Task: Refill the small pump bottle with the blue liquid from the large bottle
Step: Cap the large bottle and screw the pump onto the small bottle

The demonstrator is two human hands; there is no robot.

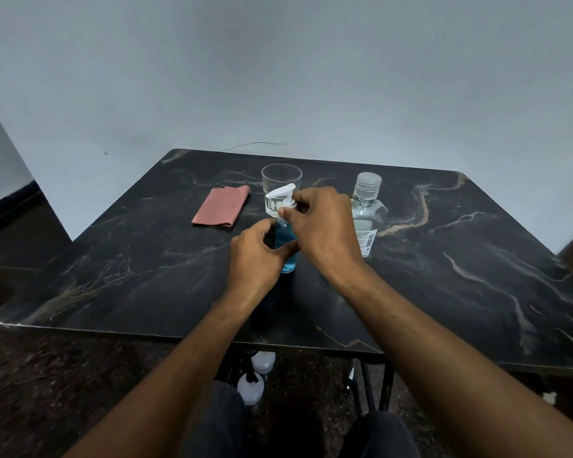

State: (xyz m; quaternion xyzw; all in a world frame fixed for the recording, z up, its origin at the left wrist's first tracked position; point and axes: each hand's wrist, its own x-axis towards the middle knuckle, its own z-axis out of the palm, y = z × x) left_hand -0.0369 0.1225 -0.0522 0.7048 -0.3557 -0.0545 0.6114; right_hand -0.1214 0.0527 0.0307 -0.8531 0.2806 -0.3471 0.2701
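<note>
Furthest left on the dark marble-look counter (129, 259) there's a folded pinkish cloth (221, 206), lying flat and well apart from everything else.

Moving in toward the middle, the left hand (257, 256) is curled around the body of the small pump bottle (286, 246), thumb on the near side and fingers wrapping the far side, so it's clamped on the bottle. The bottle stands upright near the centre of the counter. It's clear plastic with blue liquid showing through the lower body, and a white pump head (280, 193) on top with the nozzle pointing left. Just behind it sits a clear drinking glass (281, 180), and it's hard to tell if the two touch.

The right hand (321, 226) comes in from the right and pinches the white collar just under the pump head with thumb and fingertips, closed on it.

Right of that hand stands the large bottle (364, 216), upright, clear, with a ribbed translucent cap still on and a label on its side. It looks mostly see-through up top; its lower part is hidden behind the wrist.

Under the counter edge, a couple of whitish bottles (257, 375) sit on the floor.
</note>
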